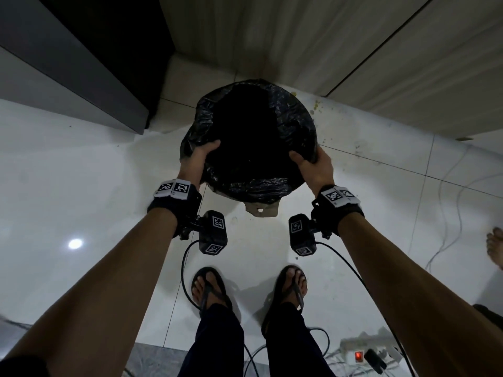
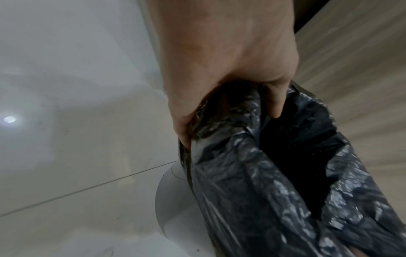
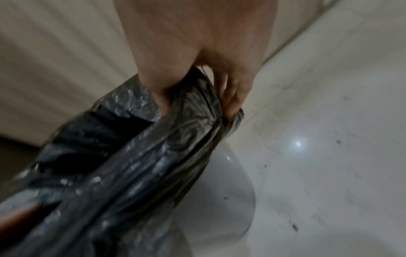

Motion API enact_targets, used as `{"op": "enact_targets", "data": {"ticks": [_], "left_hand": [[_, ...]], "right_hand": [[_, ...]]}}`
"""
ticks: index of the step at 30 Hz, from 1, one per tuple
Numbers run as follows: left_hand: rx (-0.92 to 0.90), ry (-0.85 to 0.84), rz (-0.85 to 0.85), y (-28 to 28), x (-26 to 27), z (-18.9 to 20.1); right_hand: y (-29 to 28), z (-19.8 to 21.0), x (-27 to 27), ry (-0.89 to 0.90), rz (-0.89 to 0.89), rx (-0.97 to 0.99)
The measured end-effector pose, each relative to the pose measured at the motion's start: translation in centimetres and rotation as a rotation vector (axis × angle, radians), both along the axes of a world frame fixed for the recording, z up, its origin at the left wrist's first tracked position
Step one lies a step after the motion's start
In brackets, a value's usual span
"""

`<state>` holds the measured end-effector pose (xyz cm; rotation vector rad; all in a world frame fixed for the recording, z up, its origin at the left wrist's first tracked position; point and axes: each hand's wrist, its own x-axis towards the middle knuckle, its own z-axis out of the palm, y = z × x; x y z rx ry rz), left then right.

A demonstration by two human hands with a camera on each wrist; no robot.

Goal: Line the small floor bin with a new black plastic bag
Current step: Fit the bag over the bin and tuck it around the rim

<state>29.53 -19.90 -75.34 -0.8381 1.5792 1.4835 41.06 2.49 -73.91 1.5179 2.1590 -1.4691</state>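
Observation:
A black plastic bag (image 1: 294, 123) lies open over the top of a small white floor bin (image 1: 262, 209), and only the bin's pedal end shows below it. My left hand (image 1: 200, 159) grips the bag's near-left edge, thumb inside the mouth. My right hand (image 1: 313, 163) grips the near-right edge the same way. In the left wrist view my left hand (image 2: 230, 97) pinches the bunched bag (image 2: 252, 173) above the bin's white wall (image 2: 173, 200). From the right wrist, my right hand (image 3: 197, 90) pinches the bag (image 3: 136, 165) above the bin's wall (image 3: 226, 200).
The bin stands on glossy white floor tiles (image 1: 81, 186) near a wood-panelled wall (image 1: 340, 50). A dark cabinet (image 1: 81, 55) stands at the left. My sandalled feet (image 1: 209, 289) are just behind the bin. A power strip (image 1: 364, 349) and cables lie at the lower right, and another person's foot (image 1: 495, 246) shows at the right edge.

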Motion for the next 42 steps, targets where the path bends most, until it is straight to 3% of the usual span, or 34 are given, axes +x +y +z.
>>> {"op": "enact_targets", "data": {"ticks": [3, 5, 8, 11, 14, 23, 27, 29, 33, 42], "left_hand": [[-0.328, 0.149, -0.162, 0.6, -0.4, 1.8], [-0.466, 0.253, -0.278, 0.8, -0.6, 2.9], [-0.381, 0.324, -0.227, 0.7, -1.5, 3.0], [-0.207, 0.196, -0.195, 0.5, -2.9, 2.1], [-0.101, 0.125, -0.210, 0.8, -3.8, 1.3], [-0.173, 0.140, -0.401, 2.3, -6.7, 1.7], [-0.304, 0.473, -0.601, 2.9, -8.2, 3.2], [-0.272, 0.656, -0.684, 3.9, -9.1, 3.8], [-0.156, 0.756, -0.791, 6.8, -10.4, 3.7], [-0.078, 0.660, -0.641, 6.3, -10.0, 1.8]], "right_hand": [[0.1, 1.5, -0.2, -0.085, 0.128, 0.347], [-0.1, 2.5, -1.3, -0.094, 0.134, 0.404], [0.0, 2.3, -3.0, -0.062, 0.142, 0.256], [0.5, 1.3, -3.9, 0.044, 0.079, 0.048], [1.4, 0.6, -4.7, 0.126, 0.030, -0.024], [3.4, 1.1, -6.7, 0.033, 0.244, 0.117], [3.2, 2.4, -8.5, 0.041, 0.423, 0.336], [2.6, 3.0, -10.4, 0.130, 0.533, 0.415], [1.2, 3.0, -13.9, 0.237, 0.684, 0.419], [2.9, 1.3, -13.3, 0.187, 0.706, 0.444]]}}
